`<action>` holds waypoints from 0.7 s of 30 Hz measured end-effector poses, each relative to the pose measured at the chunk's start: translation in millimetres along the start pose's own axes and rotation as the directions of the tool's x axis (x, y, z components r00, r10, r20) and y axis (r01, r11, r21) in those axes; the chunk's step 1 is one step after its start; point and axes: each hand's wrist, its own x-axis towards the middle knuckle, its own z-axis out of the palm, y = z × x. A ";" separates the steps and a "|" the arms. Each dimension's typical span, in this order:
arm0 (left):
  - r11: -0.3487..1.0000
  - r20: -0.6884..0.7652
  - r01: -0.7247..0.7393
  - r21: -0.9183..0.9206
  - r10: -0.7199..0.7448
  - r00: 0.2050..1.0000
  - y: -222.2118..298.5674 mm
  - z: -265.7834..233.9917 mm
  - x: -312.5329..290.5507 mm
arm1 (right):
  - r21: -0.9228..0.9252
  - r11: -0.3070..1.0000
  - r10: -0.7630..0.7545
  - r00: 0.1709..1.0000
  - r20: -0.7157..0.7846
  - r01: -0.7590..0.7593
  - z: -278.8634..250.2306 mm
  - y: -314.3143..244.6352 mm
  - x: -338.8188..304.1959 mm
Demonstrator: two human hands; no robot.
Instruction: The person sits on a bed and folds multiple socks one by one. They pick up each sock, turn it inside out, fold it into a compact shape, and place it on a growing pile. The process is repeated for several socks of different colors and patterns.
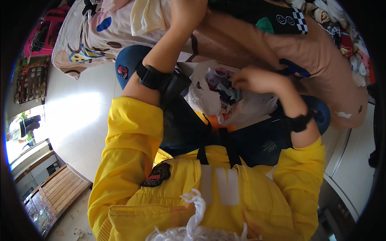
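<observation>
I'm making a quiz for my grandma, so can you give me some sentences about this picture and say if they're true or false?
1. The right hand is at the opening of the white plastic bag. True.
2. The left hand is inside that bag. False: it is near the picture's top edge, away from the bag.
3. The bag is empty. False: crumpled cloth items are in it.
4. The jacket is yellow. True.
5. The black cloth with smiley faces is worn on an arm. False: it lies on the bedding.
</observation>
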 end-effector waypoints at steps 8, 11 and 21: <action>0.722 0.247 -0.677 0.144 0.636 0.731 22.4 -5.7 -21.6 | -0.113 0.938 0.346 0.865 0.364 -0.328 138.5 151.6 69.4; 0.837 0.765 -0.531 -0.131 0.426 0.483 16.9 -3.7 -47.9 | -0.086 0.956 0.291 0.893 0.343 -0.279 169.6 174.3 79.2; 0.831 0.720 -0.505 0.232 -0.496 -0.485 -52.8 -14.3 -153.7 | 0.057 0.916 0.343 0.846 0.408 -0.398 145.7 145.8 80.6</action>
